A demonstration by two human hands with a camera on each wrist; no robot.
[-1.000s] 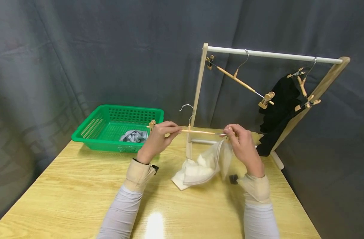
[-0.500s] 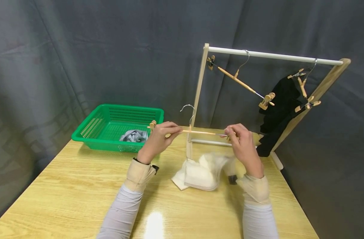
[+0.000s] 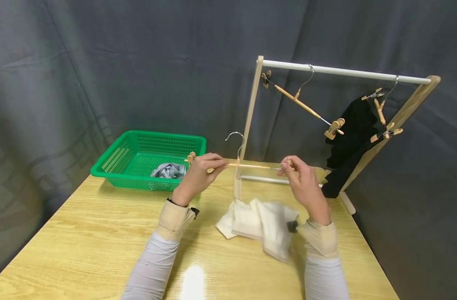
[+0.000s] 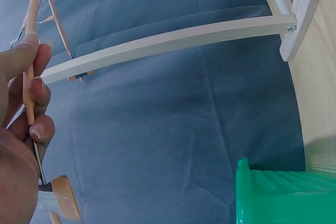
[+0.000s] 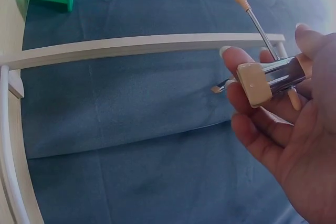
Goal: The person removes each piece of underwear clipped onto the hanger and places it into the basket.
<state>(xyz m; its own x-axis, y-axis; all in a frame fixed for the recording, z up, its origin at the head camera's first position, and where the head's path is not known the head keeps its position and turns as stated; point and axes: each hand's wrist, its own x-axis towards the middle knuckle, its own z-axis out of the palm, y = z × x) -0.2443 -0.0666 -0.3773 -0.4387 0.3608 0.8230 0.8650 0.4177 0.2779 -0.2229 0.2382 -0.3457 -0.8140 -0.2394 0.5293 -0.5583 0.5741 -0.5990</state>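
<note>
In the head view, a wooden clip hanger [image 3: 252, 166] with a metal hook is held level above the table. My left hand [image 3: 199, 174] grips its wooden bar between thumb and fingers, near the left clip [image 4: 66, 198]. At the other end, my right hand [image 3: 305, 185] pinches the right clip [image 5: 255, 84], and no cloth shows in that clip's wooden jaws. Below the hanger, a cream cloth [image 3: 247, 221] with striped edges lies crumpled on the table, its right part blurred.
A green basket [image 3: 117, 177] with a grey cloth [image 3: 169, 171] stands at the left. A small rack [image 3: 348, 73] at the back right carries another clip hanger [image 3: 301, 102] and a black garment [image 3: 350, 137] on clips. A dark curtain [image 3: 157, 71] hangs behind the table.
The cream cloth has come away from the right clip and dropped onto the table, spreading toward the front. Both hands have stayed nearly in place on the hanger.
</note>
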